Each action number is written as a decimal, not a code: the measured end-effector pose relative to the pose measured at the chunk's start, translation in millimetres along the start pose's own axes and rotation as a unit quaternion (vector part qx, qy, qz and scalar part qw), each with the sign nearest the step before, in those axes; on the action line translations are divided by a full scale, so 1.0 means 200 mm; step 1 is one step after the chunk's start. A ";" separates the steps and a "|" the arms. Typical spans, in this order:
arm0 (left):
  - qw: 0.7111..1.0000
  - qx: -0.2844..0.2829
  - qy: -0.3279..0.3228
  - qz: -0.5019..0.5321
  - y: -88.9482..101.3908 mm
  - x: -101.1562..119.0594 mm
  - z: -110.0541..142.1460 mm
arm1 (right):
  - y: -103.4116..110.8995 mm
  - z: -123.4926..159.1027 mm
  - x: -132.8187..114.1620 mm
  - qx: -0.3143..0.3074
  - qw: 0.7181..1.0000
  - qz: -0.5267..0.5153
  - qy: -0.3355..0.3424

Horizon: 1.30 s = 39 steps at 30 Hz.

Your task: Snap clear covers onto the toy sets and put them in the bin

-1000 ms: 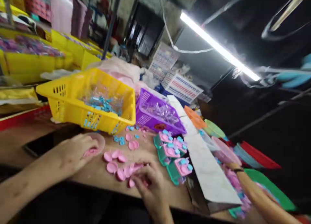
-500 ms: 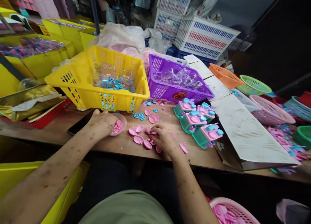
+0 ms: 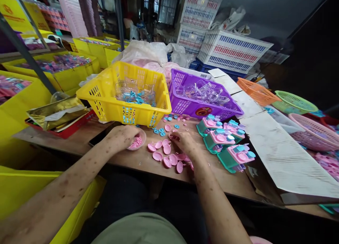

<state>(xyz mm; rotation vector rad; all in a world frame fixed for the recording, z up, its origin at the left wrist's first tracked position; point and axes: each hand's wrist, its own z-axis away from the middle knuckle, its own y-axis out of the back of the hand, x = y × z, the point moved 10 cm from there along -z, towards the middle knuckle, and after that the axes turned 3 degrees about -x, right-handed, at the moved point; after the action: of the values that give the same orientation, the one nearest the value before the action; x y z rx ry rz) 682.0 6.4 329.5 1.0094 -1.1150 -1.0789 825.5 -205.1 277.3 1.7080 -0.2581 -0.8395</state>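
Note:
My left hand (image 3: 126, 135) is closed at a small round bowl (image 3: 144, 138) of tiny pink pieces (image 3: 136, 142), its fingertips over the rim; what they pinch is too small to make out. My right hand (image 3: 183, 141) pinches a small pink oval dish (image 3: 171, 135) just above the tabletop. Several more pink oval dishes (image 3: 166, 149) lie loose between my hands and under my right wrist. Small blue round pieces (image 3: 159, 131) lie beyond them. To the right stand several green, pink and blue toy units (image 3: 236, 155).
A yellow basket (image 3: 124, 109) and a purple basket (image 3: 185, 104) of clear plastic parts stand along the back. White cardboard (image 3: 286, 155) slopes at the right. A red tray (image 3: 63, 131) with gold foil packaging is at the left. The wooden table (image 3: 148, 170) ends close to my body.
The view has swung, so everything sits further right and lower. My right hand has moved from the dish pile to its far side. My left hand stays at the bowl.

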 end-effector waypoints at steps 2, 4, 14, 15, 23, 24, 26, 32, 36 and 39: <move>0.998 0.027 -0.029 0.049 0.03 0.01 0.01 | 0.01 0.02 0.02 0.020 1.000 -0.012 0.003; 0.993 0.052 -0.054 0.092 0.06 0.01 0.02 | 0.03 0.05 0.06 0.044 0.998 -0.035 0.001; 0.949 0.155 0.019 0.274 0.09 -0.19 0.02 | 0.23 0.38 -0.07 0.164 0.978 -0.101 0.073; 0.932 0.160 0.014 0.325 0.09 -0.19 0.03 | 0.28 0.42 -0.14 0.192 0.971 -0.099 0.103; 0.769 0.138 -0.093 0.618 0.21 0.24 0.29 | 0.51 0.66 -0.76 0.228 0.925 -0.144 0.266; 0.758 0.132 -0.108 0.630 0.23 0.31 0.33 | 0.53 0.68 -0.80 0.227 0.924 -0.146 0.270; 0.737 0.125 -0.135 0.650 0.26 0.42 0.38 | 0.56 0.71 -0.85 0.226 0.922 -0.150 0.277; 0.736 0.135 -0.135 0.649 0.23 0.48 0.43 | 0.57 0.74 -0.85 0.223 0.918 -0.174 0.279; 0.761 0.132 -0.135 0.621 0.23 0.49 0.45 | 0.57 0.75 -0.85 0.228 0.916 -0.172 0.280; 0.767 0.136 -0.138 0.612 0.25 0.50 0.46 | 0.56 0.76 -0.86 0.221 0.915 -0.177 0.287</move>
<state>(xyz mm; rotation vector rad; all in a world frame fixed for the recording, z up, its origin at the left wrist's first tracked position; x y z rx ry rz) 609.1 -88.9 410.6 0.1317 -1.7968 0.0369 631.5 -257.3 435.5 2.3935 0.2961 -0.5120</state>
